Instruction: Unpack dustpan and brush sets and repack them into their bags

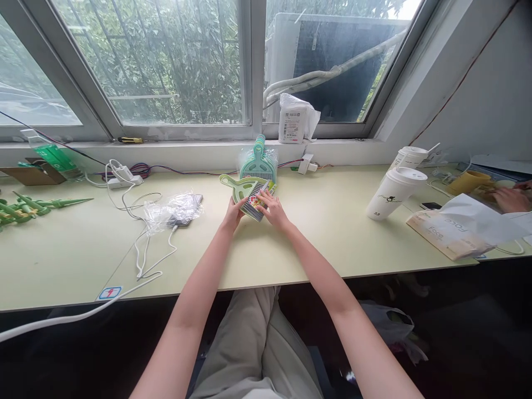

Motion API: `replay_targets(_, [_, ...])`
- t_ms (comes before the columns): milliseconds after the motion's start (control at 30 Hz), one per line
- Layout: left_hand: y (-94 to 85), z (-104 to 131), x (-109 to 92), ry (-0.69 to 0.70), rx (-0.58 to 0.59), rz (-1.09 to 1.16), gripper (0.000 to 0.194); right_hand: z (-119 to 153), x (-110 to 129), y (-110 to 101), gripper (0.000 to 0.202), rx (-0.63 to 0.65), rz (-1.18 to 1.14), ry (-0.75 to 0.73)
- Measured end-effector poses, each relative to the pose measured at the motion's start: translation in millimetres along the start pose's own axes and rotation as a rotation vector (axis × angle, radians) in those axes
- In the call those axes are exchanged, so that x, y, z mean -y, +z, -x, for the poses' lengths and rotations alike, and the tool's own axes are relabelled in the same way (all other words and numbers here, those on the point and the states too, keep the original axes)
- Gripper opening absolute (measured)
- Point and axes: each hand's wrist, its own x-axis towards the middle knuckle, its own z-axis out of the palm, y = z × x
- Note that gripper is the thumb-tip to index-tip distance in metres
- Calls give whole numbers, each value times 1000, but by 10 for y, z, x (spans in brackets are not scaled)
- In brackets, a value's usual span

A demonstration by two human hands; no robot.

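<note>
A light green dustpan [245, 185] with a printed label and dark bristles on its front is held tilted above the pale table. My left hand [235, 213] grips its lower left edge, fingers wrapped round it. My right hand [272, 210] lies on the label and bristles at the right side, its fingers spread. Just behind it, against the windowsill, stands a stack of teal dustpans [258, 160] in clear wrapping.
On the table [332, 244], a phone [183, 219] under clear plastic and white cables lie left. White cups [397, 191] and a paper bag [453, 233] stand right; another person's hand [511, 199] is beyond. Green plastic pieces [37, 208] lie far left.
</note>
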Motion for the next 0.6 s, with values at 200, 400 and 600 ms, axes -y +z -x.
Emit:
replay_targets(200, [-37, -8, 16, -3, 24, -21, 57, 18, -11, 31, 49, 84, 39, -62])
replay_targets(400, [-59, -28, 42, 19, 24, -23, 66, 26, 29, 15, 47, 68, 43, -67])
replay_targets(600, [18, 33, -14, 39, 93, -44, 74, -30, -69, 43, 78, -237, -189, 216])
